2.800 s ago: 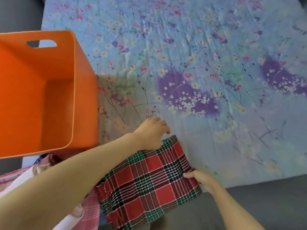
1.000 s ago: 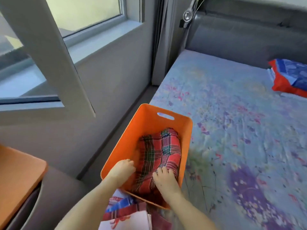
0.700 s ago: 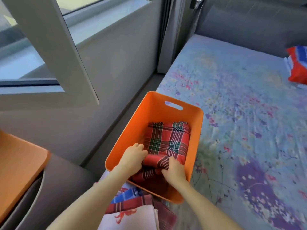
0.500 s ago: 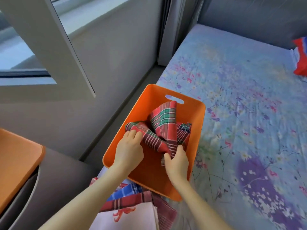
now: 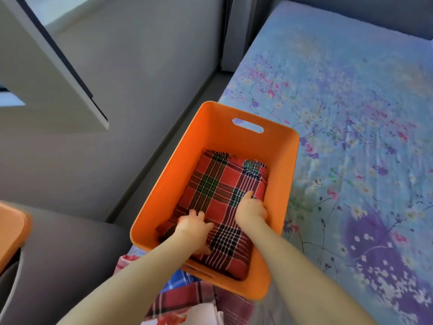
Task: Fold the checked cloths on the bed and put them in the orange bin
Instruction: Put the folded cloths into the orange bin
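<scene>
A folded red, green and black checked cloth [image 5: 218, 191] lies flat on the floor of the orange bin [image 5: 284, 174], which stands at the left edge of the bed. Both of my hands are inside the bin. My left hand [image 5: 193, 227] presses on the cloth's near left part with fingers spread. My right hand [image 5: 250, 207] rests on the cloth's right side, its fingers partly curled against the fabric by the bin's right wall. More checked cloths [image 5: 187, 299], red and blue, lie in a heap just in front of the bin.
The bed [image 5: 363, 137] has a blue floral sheet and stretches to the right. A grey wall [image 5: 131, 90] and an open window sash [image 5: 46, 73] are to the left. An orange surface [image 5: 10, 228] shows at the far left edge.
The cloth went from the bed into the bin. Half a second ago both hands held it bunched up; now it lies flat and the hands press on it.
</scene>
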